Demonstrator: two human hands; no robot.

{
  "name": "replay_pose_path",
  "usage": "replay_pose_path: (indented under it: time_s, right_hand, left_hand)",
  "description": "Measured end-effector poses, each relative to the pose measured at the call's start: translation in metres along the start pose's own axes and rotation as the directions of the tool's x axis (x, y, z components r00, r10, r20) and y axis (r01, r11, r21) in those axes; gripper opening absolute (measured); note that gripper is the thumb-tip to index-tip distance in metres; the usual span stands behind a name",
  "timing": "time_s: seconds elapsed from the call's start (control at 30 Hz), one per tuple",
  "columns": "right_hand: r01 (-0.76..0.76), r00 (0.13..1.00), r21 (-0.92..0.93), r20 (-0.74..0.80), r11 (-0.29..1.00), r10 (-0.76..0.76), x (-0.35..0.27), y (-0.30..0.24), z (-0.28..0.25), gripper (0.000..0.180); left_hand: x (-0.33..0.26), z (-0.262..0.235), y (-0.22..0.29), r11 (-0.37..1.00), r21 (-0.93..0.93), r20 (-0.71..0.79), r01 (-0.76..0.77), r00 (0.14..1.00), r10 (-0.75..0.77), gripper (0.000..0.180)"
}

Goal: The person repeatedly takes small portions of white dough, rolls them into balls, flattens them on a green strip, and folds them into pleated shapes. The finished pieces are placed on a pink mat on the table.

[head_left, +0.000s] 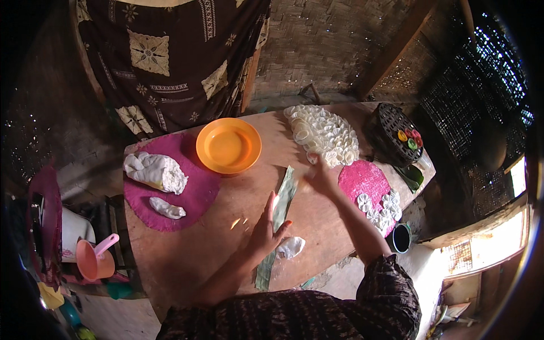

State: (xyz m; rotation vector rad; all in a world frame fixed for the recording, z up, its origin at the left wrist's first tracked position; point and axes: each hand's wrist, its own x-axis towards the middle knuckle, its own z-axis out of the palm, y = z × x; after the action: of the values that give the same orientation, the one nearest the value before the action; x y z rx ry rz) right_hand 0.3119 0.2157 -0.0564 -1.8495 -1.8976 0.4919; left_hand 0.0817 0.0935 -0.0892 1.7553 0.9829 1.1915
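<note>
Nearest, a dark patterned sleeve (391, 289) covers the upper part of the right arm. Just beyond it, a small lump of white dough (290, 248) lies on the bench (317, 232), beside a long strip of green leaf (282, 212). The hands are apart: the left hand (267, 231) lies over the strip, fingers straight and thumb spread, while the right hand (322, 178) reaches farther out, blurred, close to the pile of white flower-shaped pieces (326, 133); whether it grips anything I cannot tell. On the right, more white flowers (373, 216) sit on a pink round mat (362, 181), near a dark cup (402, 238). On the left, a purple mat (198, 195) carries a big dough roll (156, 171) and a smaller piece (168, 208), with an orange plate (254, 148) overlapping its edge. Farther off stands a black basket (391, 122); behind the bench hangs a brown patterned cloth (187, 56).
</note>
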Motion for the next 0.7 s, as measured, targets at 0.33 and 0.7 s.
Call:
replay_pose_path:
  time_s: [0.33, 0.7]
  right_hand:
    - [0.102, 0.991, 0.018, -0.092, 0.995, -0.100, 0.143, 0.053, 0.003, 0.068]
    - [-0.006, 0.995, -0.409, -0.095, 0.913, -0.037, 0.131, 0.037, 0.008, 0.071]
  left_hand:
    - [-0.027, 0.022, -0.023, 0.916, 0.316, 0.410, -0.245, 0.906, 0.101, 0.045]
    - [-0.009, 0.003, -0.026, 0.906, 0.404, 0.325, -0.127, 0.946, -0.012, 0.042]
